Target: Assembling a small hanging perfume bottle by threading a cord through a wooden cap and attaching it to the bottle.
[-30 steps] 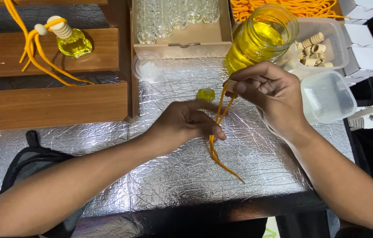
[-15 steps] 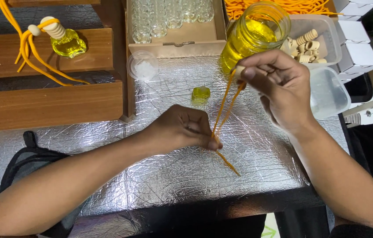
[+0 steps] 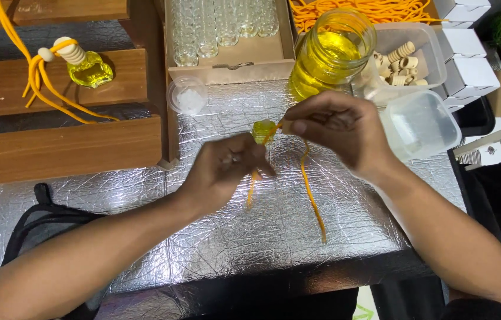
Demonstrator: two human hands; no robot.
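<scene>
My left hand (image 3: 226, 172) and my right hand (image 3: 336, 133) meet over a silver foil-covered table (image 3: 262, 237). Between them runs an orange cord (image 3: 309, 189); my right fingers pinch its upper part and my left fingers pinch it lower down. Two cord ends hang loose toward the table. A small bottle of yellow liquid (image 3: 262, 129) sits just above the cord, between my thumbs; whether a hand touches it I cannot tell.
A large glass jar of yellow liquid (image 3: 330, 56) stands behind my right hand. Beside it are a clear tub of wooden caps (image 3: 407, 59) and an empty clear tub (image 3: 422, 124). A box of glass vials (image 3: 226, 35), a finished bottle with cord (image 3: 81, 65) on wooden shelves, white boxes (image 3: 469, 71).
The hands have drawn closer together and lower. The cord, stretched taut between them half a second ago, now hangs slack in two strands.
</scene>
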